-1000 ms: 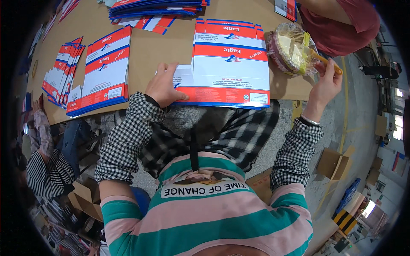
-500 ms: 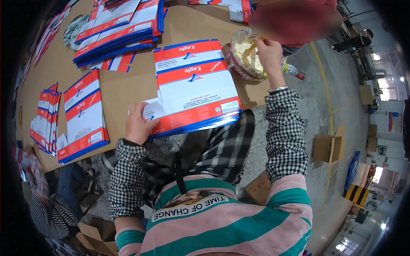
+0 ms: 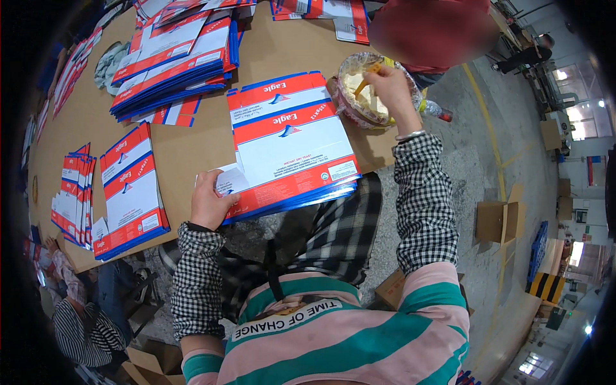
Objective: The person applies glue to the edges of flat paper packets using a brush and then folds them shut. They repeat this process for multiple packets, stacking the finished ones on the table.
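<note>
Straight in front of me lies a stack of flat red, white and blue cartons. My left hand is closed on the small side flap at its near left corner, thumb on top. To the right, my right hand is closed around a yellow stick-like tool, its lower end in pale cream paste. The paste fills a round tub lined with clear plastic; how deep the tool reaches is hidden.
Larger carton piles stand at the far left, with smaller stacks nearer. A bottle with a red cap lies beside the tub. Another person in red is beyond it. An open cardboard box sits on the floor at right.
My right hand has shifted a little left and down over the tub, and the yellow tool now stands more steeply in the paste. My left hand keeps its hold on the carton flap.
</note>
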The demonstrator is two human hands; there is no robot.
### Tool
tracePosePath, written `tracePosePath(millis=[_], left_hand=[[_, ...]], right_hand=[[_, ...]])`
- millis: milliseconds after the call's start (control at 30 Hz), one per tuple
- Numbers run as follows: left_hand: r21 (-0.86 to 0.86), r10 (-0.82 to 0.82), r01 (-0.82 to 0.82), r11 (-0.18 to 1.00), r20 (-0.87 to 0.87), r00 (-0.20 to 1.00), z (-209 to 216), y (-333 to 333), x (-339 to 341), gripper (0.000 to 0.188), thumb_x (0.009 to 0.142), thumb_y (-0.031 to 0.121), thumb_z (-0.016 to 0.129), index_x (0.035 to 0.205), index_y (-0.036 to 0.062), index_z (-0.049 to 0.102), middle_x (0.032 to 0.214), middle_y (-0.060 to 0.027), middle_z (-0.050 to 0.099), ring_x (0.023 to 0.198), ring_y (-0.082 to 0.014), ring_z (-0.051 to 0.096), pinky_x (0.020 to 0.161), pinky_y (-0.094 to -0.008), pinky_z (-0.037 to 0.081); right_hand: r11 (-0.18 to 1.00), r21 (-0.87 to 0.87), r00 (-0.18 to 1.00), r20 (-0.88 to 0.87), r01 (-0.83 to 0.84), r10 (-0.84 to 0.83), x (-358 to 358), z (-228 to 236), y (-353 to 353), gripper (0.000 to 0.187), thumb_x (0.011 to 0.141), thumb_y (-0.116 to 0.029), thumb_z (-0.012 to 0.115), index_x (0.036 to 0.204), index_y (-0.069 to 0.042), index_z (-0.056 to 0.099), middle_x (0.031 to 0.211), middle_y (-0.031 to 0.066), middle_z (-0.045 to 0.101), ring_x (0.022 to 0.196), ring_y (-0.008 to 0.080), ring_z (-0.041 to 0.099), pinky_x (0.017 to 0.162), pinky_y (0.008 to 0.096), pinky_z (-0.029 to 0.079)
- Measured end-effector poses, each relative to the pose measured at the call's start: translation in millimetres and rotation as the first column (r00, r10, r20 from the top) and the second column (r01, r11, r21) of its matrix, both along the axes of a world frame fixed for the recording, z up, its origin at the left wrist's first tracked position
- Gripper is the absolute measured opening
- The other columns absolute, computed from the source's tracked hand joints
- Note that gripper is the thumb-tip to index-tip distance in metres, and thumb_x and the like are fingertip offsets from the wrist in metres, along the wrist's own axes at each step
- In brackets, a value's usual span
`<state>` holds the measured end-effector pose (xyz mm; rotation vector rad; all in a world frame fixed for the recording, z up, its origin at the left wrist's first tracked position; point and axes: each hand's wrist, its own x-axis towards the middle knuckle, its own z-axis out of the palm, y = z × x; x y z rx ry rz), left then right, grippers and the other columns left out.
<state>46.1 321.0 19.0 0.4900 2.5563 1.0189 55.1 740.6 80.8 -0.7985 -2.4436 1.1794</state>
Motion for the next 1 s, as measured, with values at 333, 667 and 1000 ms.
tracePosePath(millis=[333,667,1000], left_hand=[[-0.049,-0.022,0.02,0.999,-0.033,0.999,3.9,1.1,-0.9,0.049,0.062,0.012,0.077,0.103,-0.0047,0.055,0.1,-0.0181,0.053,0.096,-0.0319,0.054,0.084,-0.0364,0.046],[0.141,0.138,-0.162,0.977,0.165,0.977,-26.9,-9.6,-20.0,0.029,0.08,0.025,0.067,0.088,-0.002,0.06,0.087,-0.0176,0.06,0.076,-0.0255,0.06,0.069,-0.0347,0.046],[-0.094,0.377,-0.373,0.923,0.018,0.926,-8.4,18.8,-16.4,0.041,0.075,0.037,0.065,0.068,-0.0024,0.057,0.067,-0.0182,0.062,0.066,-0.0299,0.061,0.062,-0.0394,0.047]], right_hand=[[0.983,-0.183,0.99,-0.132,0.022,-0.047,23.7,20.8,-1.3,0.017,0.084,-0.02,0.065,0.088,-0.004,0.064,0.06,-0.0035,0.052,0.05,0.0027,0.042,0.045,0.0186,0.03],[0.948,-0.312,0.947,-0.318,-0.062,-0.043,42.9,47.4,-6.0,0.015,0.085,-0.017,0.064,0.088,-0.003,0.062,0.064,-0.0019,0.054,0.054,0.0022,0.046,0.047,0.0175,0.033],[0.513,-0.807,0.929,-0.367,-0.292,-0.049,49.6,-13.8,-101.2,0.019,0.094,-0.018,0.052,0.098,0.0,0.055,0.082,0.0104,0.062,0.06,0.0152,0.059,0.053,0.0242,0.048]])
